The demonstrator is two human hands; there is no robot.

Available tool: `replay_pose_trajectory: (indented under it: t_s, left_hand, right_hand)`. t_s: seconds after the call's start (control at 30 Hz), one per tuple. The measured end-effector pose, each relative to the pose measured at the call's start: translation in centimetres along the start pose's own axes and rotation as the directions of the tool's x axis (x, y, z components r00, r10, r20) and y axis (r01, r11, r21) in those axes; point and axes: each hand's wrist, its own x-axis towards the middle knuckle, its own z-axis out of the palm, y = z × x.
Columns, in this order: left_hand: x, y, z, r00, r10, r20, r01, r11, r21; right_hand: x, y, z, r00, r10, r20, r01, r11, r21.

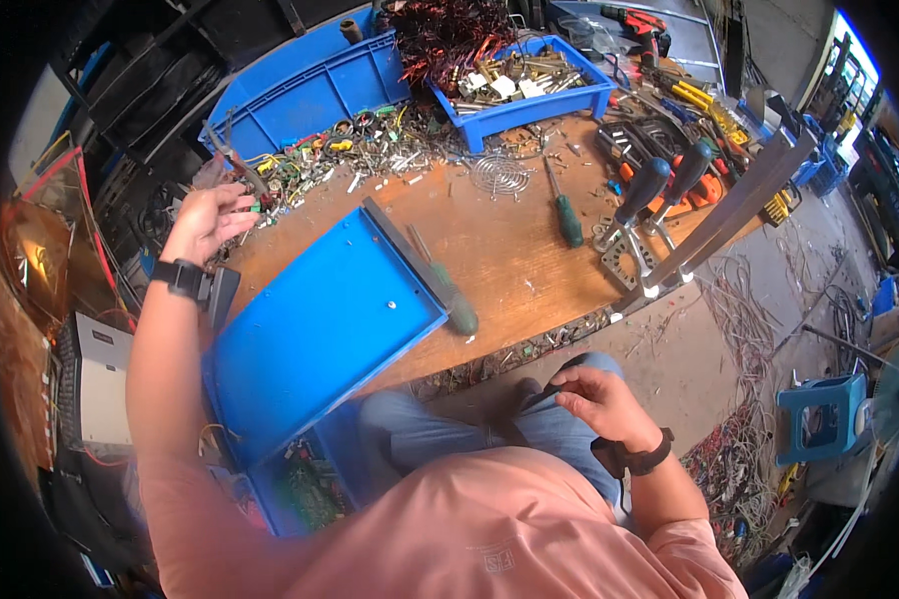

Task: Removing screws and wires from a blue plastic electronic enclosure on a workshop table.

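Note:
My left hand [213, 222] reaches out over the far left edge of the wooden table, fingers stretched and apart, nothing plainly held in them. Just beyond its fingertips is a pile of small scrap parts [300, 170], with a tool that looks like pliers [238, 165]. Below and right of that hand lies a flat blue panel [310, 329] with a dark strip on one edge. A green-handled screwdriver [453, 298] lies along that strip. My right hand [599, 401] hovers above my thigh, fingers curled round something dark and narrow that I cannot make out.
A blue bin of metal pieces [539, 122] stands at the back beside coiled copper wire [440, 45]. Another screwdriver [566, 215], a wire fan guard [499, 175] and a dark-handled metal fixture [637, 220] occupy the table [509, 265]. Loose cables [739, 319] litter the floor right.

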Motion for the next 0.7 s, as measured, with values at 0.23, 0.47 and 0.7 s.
replay_pose_trajectory:
  t_s: [0.23, 0.47, 0.7]
  left_hand:
    - [-7.6, -1.4, -3.0, 0.993, 0.118, 0.019, -0.111, 0.973, -0.202]
    - [-16.0, -3.1, -7.2, 0.975, 0.220, 0.023, -0.195, 0.906, -0.374]
    - [-22.9, -6.9, -8.9, 0.954, 0.268, -0.138, -0.293, 0.932, -0.215]
  right_hand:
    - [6.3, -6.9, 4.1, 0.954, -0.298, 0.044, 0.255, 0.720, -0.645]
    - [11.7, -8.6, 7.4, 0.944, -0.321, 0.070, 0.230, 0.494, -0.839]
    - [13.1, -7.2, 7.0, 0.958, -0.288, -0.001, 0.116, 0.392, -0.913]
